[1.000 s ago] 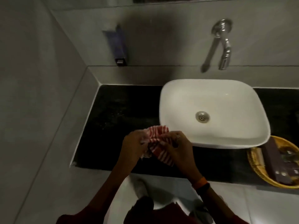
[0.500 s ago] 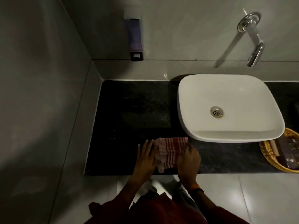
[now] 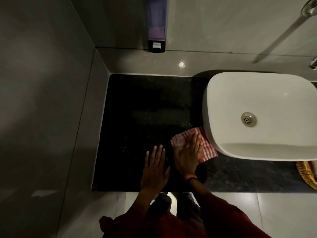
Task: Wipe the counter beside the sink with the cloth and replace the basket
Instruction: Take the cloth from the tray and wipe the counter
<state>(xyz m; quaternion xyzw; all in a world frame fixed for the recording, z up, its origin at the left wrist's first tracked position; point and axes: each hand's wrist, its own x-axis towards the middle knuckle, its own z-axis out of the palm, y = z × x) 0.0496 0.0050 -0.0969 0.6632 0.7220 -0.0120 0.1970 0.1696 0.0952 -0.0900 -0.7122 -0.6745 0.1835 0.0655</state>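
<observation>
A red and white striped cloth (image 3: 206, 148) lies flat on the black counter (image 3: 137, 117), against the left side of the white sink (image 3: 257, 100). My right hand (image 3: 187, 154) presses flat on the cloth with fingers stretched out. My left hand (image 3: 155, 166) rests palm down on the bare counter just left of it, holding nothing. The woven yellow basket (image 3: 306, 174) shows only as a sliver at the right edge, on the counter in front of the sink.
A soap dispenser (image 3: 156, 28) hangs on the back wall above the counter. A chrome tap (image 3: 311, 7) sticks out at the top right. A grey wall closes the counter's left side. White specks dot the counter.
The cloth went from held up in both hands to laid flat on the counter. My left hand has let go of it and my right hand has pushed it toward the sink.
</observation>
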